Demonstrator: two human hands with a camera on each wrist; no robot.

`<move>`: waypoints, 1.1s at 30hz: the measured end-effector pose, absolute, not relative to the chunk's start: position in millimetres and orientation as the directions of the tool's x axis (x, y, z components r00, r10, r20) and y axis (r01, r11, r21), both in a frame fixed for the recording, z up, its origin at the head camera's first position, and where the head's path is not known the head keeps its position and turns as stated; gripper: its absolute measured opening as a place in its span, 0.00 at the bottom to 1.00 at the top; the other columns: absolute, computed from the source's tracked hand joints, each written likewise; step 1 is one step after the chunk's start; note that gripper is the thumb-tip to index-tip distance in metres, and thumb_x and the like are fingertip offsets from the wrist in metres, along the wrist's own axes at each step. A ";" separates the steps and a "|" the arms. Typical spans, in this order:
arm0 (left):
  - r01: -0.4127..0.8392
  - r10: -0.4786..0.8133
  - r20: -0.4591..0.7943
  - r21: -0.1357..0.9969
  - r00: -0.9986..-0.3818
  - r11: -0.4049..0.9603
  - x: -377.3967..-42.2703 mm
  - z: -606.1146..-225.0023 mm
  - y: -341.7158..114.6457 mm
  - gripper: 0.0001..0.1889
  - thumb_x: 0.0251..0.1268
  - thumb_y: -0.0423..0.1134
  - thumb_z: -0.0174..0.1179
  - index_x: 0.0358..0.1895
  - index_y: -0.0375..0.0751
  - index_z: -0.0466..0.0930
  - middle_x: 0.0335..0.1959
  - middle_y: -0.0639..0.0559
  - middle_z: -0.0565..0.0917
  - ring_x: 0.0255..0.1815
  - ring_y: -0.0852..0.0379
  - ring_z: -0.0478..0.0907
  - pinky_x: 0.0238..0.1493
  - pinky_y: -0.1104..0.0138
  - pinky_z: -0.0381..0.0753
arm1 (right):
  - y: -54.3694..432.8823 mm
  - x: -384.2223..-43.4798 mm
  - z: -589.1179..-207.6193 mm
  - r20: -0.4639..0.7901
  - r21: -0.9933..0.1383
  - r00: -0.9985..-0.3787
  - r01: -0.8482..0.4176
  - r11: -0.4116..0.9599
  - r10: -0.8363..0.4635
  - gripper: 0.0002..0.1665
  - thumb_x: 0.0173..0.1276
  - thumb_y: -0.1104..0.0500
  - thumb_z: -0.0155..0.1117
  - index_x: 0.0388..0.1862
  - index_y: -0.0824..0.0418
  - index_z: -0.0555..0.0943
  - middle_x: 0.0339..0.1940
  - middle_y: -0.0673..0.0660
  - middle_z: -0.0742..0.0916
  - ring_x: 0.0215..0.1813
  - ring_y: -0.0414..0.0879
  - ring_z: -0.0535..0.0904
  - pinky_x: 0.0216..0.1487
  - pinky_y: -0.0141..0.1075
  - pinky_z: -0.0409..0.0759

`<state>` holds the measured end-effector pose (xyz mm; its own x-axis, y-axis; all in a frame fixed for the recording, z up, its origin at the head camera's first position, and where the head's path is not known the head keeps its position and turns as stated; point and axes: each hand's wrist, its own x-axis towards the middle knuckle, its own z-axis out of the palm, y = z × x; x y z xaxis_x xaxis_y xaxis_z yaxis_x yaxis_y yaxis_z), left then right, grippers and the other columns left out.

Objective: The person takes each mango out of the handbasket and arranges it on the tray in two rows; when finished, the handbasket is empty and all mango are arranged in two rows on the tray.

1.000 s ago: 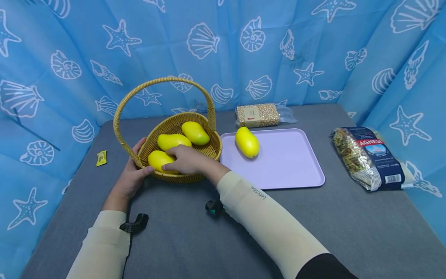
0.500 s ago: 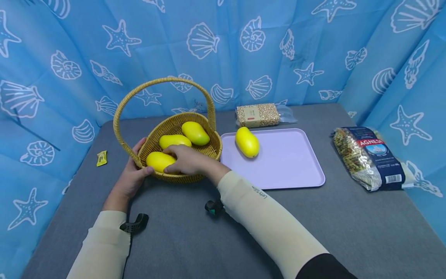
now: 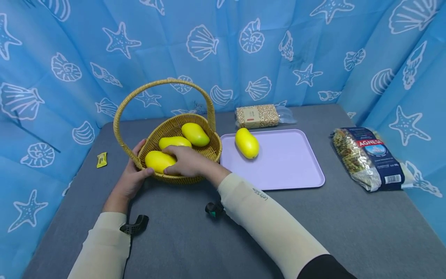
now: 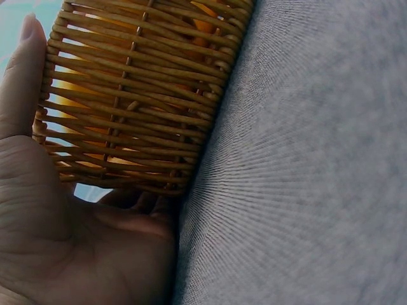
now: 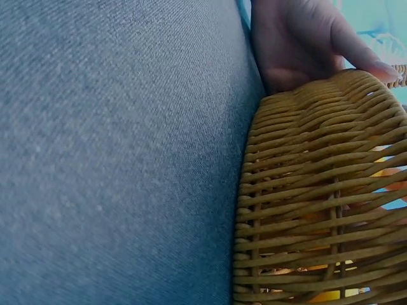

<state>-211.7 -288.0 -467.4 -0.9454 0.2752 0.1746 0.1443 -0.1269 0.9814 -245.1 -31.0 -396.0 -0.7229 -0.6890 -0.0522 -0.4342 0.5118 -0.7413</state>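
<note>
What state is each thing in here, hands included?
Basket: upright, handle raised
Near mango: in the basket, held
Middle mango: in the basket, partly hidden
Far mango: in the basket, not held
Left hand: gripping the basket's side
Right hand: holding the near mango
Tray: lying flat
Tray mango: lying on the tray
Grain bag: lying down
Pasta bag: lying down
Yellow packet: lying down

both wrist views close beside the basket point(image 5: 311, 149)
</note>
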 end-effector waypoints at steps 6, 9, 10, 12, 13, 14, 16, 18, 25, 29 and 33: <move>0.140 0.259 0.161 0.985 -0.952 -0.096 -210.6 -466.4 -286.7 0.48 0.78 0.24 0.61 0.91 0.53 0.44 0.84 0.45 0.58 0.76 0.49 0.64 0.69 0.67 0.72 | -32.1 -242.8 -395.7 0.021 -0.735 -0.783 -0.434 0.522 -0.622 0.41 0.81 0.49 0.71 0.85 0.60 0.68 0.80 0.56 0.76 0.76 0.46 0.72 0.73 0.40 0.70; 0.142 0.257 0.162 0.985 -0.953 -0.098 -210.3 -467.9 -286.9 0.48 0.78 0.22 0.59 0.91 0.53 0.45 0.82 0.46 0.61 0.76 0.49 0.65 0.69 0.66 0.73 | -30.8 -240.9 -395.8 0.067 -0.753 -0.809 -0.425 0.502 -0.585 0.42 0.81 0.49 0.71 0.86 0.59 0.67 0.81 0.56 0.75 0.76 0.47 0.72 0.72 0.42 0.71; 0.143 0.258 0.165 0.985 -0.952 -0.100 -210.3 -468.5 -287.0 0.48 0.78 0.21 0.58 0.91 0.53 0.45 0.82 0.46 0.61 0.75 0.48 0.65 0.69 0.65 0.73 | -29.9 -240.0 -396.0 0.083 -0.762 -0.815 -0.422 0.490 -0.573 0.42 0.81 0.50 0.71 0.86 0.59 0.67 0.81 0.56 0.75 0.75 0.47 0.73 0.71 0.42 0.72; 0.144 0.259 0.165 0.984 -0.952 -0.102 -210.4 -469.1 -286.9 0.48 0.77 0.21 0.57 0.91 0.55 0.46 0.82 0.47 0.62 0.75 0.48 0.66 0.69 0.65 0.74 | -27.8 -238.4 -395.9 0.114 -0.779 -0.824 -0.421 0.465 -0.555 0.42 0.80 0.49 0.72 0.86 0.58 0.67 0.81 0.55 0.75 0.72 0.46 0.75 0.69 0.42 0.75; 0.143 0.259 0.164 0.985 -0.952 -0.101 -210.6 -469.2 -286.9 0.48 0.77 0.20 0.57 0.91 0.56 0.47 0.81 0.47 0.62 0.75 0.48 0.66 0.69 0.64 0.74 | -26.5 -237.5 -395.6 0.128 -0.788 -0.826 -0.420 0.449 -0.549 0.42 0.80 0.49 0.72 0.86 0.58 0.67 0.80 0.55 0.75 0.71 0.46 0.76 0.68 0.42 0.76; 0.142 0.259 0.164 0.985 -0.952 -0.101 -210.8 -469.1 -286.8 0.48 0.77 0.20 0.56 0.91 0.56 0.47 0.81 0.46 0.62 0.75 0.48 0.66 0.69 0.64 0.74 | -24.9 -236.4 -394.9 0.136 -0.797 -0.829 -0.417 0.436 -0.543 0.42 0.80 0.49 0.72 0.86 0.57 0.67 0.79 0.55 0.76 0.69 0.46 0.77 0.66 0.41 0.77; 0.140 0.258 0.162 0.985 -0.952 -0.102 -211.1 -468.1 -286.3 0.48 0.77 0.19 0.56 0.91 0.58 0.49 0.81 0.46 0.62 0.74 0.48 0.67 0.69 0.63 0.75 | -21.3 -234.6 -393.0 0.157 -0.812 -0.829 -0.418 0.408 -0.537 0.42 0.80 0.49 0.73 0.86 0.56 0.67 0.78 0.55 0.77 0.66 0.46 0.79 0.64 0.41 0.79; 0.135 0.256 0.157 0.985 -0.954 -0.105 -211.7 -467.0 -286.3 0.48 0.77 0.19 0.56 0.91 0.59 0.49 0.81 0.46 0.62 0.74 0.48 0.67 0.69 0.63 0.75 | -17.0 -232.6 -390.3 0.174 -0.826 -0.827 -0.418 0.377 -0.535 0.42 0.79 0.50 0.73 0.85 0.57 0.68 0.77 0.55 0.77 0.65 0.47 0.80 0.63 0.40 0.80; 0.119 0.243 0.142 0.987 -0.960 -0.107 -210.3 -465.2 -285.8 0.49 0.77 0.20 0.57 0.91 0.56 0.46 0.83 0.45 0.60 0.77 0.44 0.65 0.70 0.64 0.73 | 4.2 -223.0 -386.3 0.214 -0.858 -0.821 -0.417 0.300 -0.529 0.42 0.78 0.50 0.74 0.85 0.56 0.68 0.74 0.56 0.79 0.59 0.49 0.82 0.57 0.38 0.82; 0.121 0.241 0.145 0.987 -0.960 -0.109 -210.3 -464.8 -285.5 0.50 0.76 0.20 0.58 0.91 0.53 0.44 0.84 0.42 0.59 0.78 0.39 0.62 0.70 0.65 0.73 | 17.9 -216.6 -386.2 0.235 -0.870 -0.818 -0.418 0.262 -0.524 0.43 0.78 0.51 0.74 0.86 0.56 0.67 0.75 0.57 0.77 0.61 0.51 0.81 0.58 0.40 0.82; 0.127 0.246 0.152 0.985 -0.957 -0.115 -211.5 -466.4 -286.1 0.50 0.75 0.19 0.59 0.91 0.52 0.43 0.86 0.38 0.56 0.80 0.38 0.60 0.70 0.65 0.72 | 32.0 -209.3 -385.4 0.251 -0.887 -0.822 -0.406 0.218 -0.511 0.42 0.78 0.53 0.74 0.85 0.56 0.68 0.76 0.58 0.76 0.64 0.52 0.80 0.59 0.41 0.84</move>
<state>-211.5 -286.1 -466.4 -0.9574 0.2459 0.1515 0.1265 -0.1146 0.9853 -209.3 32.0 -385.4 -0.8224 -0.5107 0.2507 -0.4060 0.2180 -0.8875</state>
